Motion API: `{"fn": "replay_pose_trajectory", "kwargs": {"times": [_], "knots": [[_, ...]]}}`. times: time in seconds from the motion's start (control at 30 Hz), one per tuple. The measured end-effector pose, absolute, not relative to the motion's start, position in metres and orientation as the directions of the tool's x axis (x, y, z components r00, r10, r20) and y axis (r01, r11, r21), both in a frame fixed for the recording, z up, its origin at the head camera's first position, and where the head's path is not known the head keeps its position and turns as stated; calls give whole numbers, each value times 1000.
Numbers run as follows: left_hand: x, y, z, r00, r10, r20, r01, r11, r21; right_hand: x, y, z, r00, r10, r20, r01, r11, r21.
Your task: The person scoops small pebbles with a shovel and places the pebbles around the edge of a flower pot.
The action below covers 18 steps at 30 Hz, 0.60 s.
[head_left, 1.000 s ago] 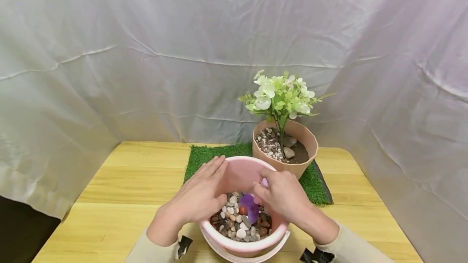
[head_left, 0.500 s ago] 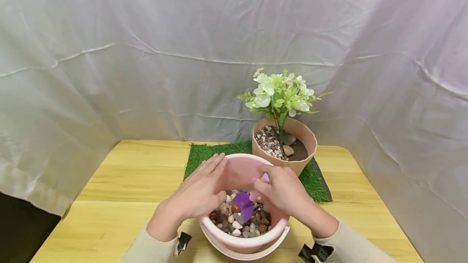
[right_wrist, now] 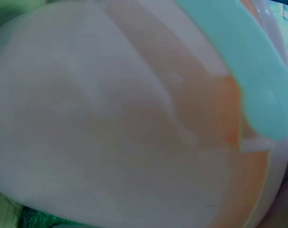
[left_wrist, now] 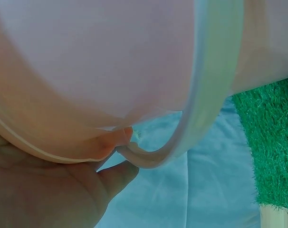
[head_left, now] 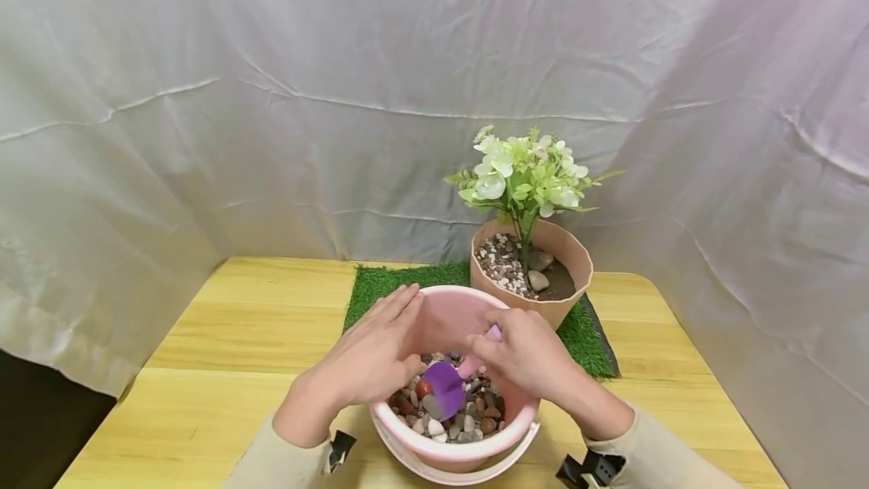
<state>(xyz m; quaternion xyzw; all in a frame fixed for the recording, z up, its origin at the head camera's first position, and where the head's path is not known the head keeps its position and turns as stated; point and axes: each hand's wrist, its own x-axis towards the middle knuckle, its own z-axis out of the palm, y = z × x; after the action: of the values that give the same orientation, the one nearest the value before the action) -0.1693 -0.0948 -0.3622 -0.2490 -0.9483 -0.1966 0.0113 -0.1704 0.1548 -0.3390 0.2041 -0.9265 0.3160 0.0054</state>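
In the head view, a pink bucket (head_left: 523, 429) with a pale rim stands at the table's near edge, holding many pebbles (head_left: 468, 422). My left hand (head_left: 366, 357) rests along its left rim, fingers nearly straight and thumb over the inside. The left wrist view shows that palm (left_wrist: 49, 190) against the rim beside the handle's hinge. My right hand (head_left: 526, 353) grips the pink handle of a toy shovel (head_left: 446, 391). The shovel's purple blade lies low in the bucket against the pebbles, with a grey stone at its edge and a reddish ball-like stone beside it.
Behind the bucket, a tan flowerpot (head_left: 485, 278) holds white flowers (head_left: 529, 176), soil, gravel and larger stones. It stands on a green turf mat (head_left: 400, 278) on the wooden table (head_left: 224, 353). Grey cloth (head_left: 339, 96) hangs around the back and sides.
The right hand has drawn the shovel blade leftward across the pebbles, and the reddish stone has shifted left with it. The left hand stays on the rim.
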Motion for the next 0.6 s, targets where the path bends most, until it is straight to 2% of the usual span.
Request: {"fn": "replay_pose_trajectory", "kwargs": {"times": [0.23,0.4,0.6], "knots": [[-170,-95,-362,-875,469,115,477,800,364,-173,159,-338,-905,-410,115,-388,682,-620],[-170,-95,-362,-875,471,112,477,799,365,-174,161,-339,-930,-363,63,-294,628,-720],[-170,-95,-361,-874,474,110,479,797,368,-173,161,-341,-932,-346,109,-325,665,-673]]}}
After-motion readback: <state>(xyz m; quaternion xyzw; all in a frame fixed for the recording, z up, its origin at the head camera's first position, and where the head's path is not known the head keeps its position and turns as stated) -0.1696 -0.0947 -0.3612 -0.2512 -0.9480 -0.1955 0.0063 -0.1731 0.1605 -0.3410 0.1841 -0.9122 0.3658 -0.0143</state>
